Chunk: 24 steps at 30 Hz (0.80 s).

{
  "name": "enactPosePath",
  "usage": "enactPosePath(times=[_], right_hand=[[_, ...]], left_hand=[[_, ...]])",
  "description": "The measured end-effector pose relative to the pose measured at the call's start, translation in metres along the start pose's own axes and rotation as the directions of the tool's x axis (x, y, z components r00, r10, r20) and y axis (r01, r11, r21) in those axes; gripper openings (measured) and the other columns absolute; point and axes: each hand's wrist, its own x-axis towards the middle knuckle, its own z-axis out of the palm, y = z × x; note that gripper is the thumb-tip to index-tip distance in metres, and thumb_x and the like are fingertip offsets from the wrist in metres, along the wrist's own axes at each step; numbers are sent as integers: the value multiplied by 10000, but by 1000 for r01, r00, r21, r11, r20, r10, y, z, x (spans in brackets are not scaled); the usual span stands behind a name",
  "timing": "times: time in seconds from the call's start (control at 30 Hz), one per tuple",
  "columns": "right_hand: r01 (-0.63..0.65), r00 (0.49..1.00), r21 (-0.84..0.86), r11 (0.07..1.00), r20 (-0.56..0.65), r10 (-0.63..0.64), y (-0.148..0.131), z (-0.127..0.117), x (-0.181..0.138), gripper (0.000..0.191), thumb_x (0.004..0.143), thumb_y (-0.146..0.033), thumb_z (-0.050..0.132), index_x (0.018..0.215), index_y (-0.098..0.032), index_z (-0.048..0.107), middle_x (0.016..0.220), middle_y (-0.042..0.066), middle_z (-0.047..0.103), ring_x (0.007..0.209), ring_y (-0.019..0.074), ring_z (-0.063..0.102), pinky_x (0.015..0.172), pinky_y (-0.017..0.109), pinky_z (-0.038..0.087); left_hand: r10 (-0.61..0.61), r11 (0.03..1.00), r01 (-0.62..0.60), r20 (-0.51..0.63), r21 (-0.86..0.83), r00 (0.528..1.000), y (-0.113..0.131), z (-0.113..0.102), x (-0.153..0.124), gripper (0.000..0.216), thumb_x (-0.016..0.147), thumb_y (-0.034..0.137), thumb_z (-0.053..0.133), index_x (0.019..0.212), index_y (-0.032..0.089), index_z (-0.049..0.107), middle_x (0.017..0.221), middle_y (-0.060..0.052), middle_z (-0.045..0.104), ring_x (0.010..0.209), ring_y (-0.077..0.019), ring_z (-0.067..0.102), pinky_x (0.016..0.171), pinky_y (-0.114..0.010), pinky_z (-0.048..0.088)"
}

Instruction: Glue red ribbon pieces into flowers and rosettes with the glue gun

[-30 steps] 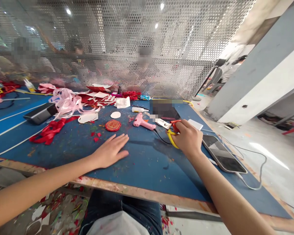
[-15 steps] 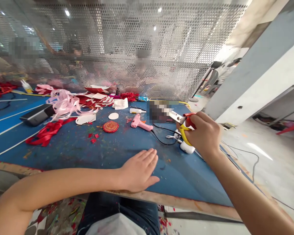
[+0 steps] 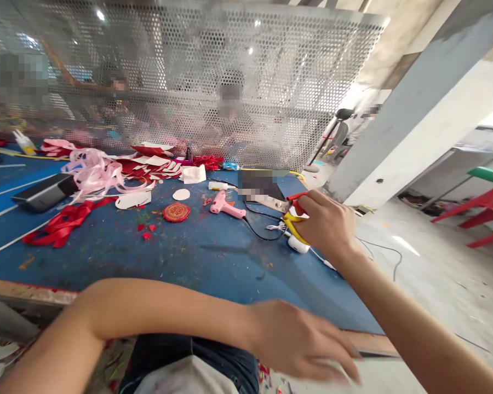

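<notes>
My right hand (image 3: 326,224) grips scissors (image 3: 294,225) with red and yellow handles at the table's right side. Their blades point left over a dark flat object, partly pixelated. My left hand (image 3: 299,342) is past the front edge of the table, fingers stretched out and slightly blurred, holding nothing. Left of the scissors lies a pink hot glue gun (image 3: 225,207) with a black cord. A round red and gold patch (image 3: 176,212) sits further left, near a white disc (image 3: 181,194). A white plug-like piece (image 3: 298,244) is just below the scissors.
Pink ribbon (image 3: 96,172), red ribbon (image 3: 63,224) and a black box (image 3: 45,192) lie on the left of the blue table (image 3: 148,268). A perforated metal screen (image 3: 189,65) stands behind, with people beyond it. A pillar (image 3: 394,126) and red stool (image 3: 480,202) are at right.
My left hand has lifted off the tabletop and swung right, past the front edge. My right hand still holds the scissors, now slightly lower. The view has turned a little to the right.
</notes>
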Motion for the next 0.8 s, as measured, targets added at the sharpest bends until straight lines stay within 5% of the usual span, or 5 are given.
enactPosePath(times=[0.13, 0.3, 0.47, 0.6, 0.8], right_hand=[[-36, 999, 22, 999, 12, 36, 3, 8, 0, 230, 737, -311, 469, 572, -169, 544, 639, 40, 580, 534, 114, 433, 477, 246, 220], [-43, 999, 71, 997, 31, 40, -5, 16, 4, 261, 740, -331, 447, 615, -163, 603, 635, 44, 576, 551, 125, 471, 481, 247, 204], [-12, 999, 54, 998, 36, 10, -8, 12, 4, 278, 750, -321, 424, 636, -160, 620, 652, 43, 583, 557, 123, 477, 480, 252, 187], [-10, 996, 65, 998, 83, 5, -4, 6, 3, 296, 760, -358, 431, 667, -156, 627, 666, 49, 585, 576, 130, 477, 488, 254, 200], [-8, 987, 42, 999, 159, 2, -9, 0, 5, 302, 768, -340, 411, 739, -162, 654, 735, 55, 618, 596, 136, 485, 496, 268, 186]], left_hand=[[-442, 895, 407, -475, -180, 761, -20, -41, -106, 304, 929, 205, 362, 1093, 197, 618, 1243, -44, 604, 1149, -149, 556, 996, -299, 444], [-669, 669, 726, -554, -158, 496, -38, -58, -183, 346, 928, 332, 360, 1163, 204, 579, 1312, -55, 555, 1170, -184, 549, 1006, -357, 444], [-703, 461, 829, -440, 315, 558, -45, -42, -156, 583, 916, 480, 322, 1373, 122, 377, 1469, -144, 321, 1378, -285, 241, 1108, -547, 198], [-632, 536, 699, -324, 474, 704, -45, -22, -96, 705, 910, 535, 281, 1377, 10, 337, 1470, -240, 251, 1382, -319, 202, 1106, -492, 231], [-82, 882, -8, 171, 471, 982, -16, 14, 26, 460, 926, 298, 365, 1324, 92, 467, 1440, -96, 400, 1360, -172, 305, 1129, -254, 231]])
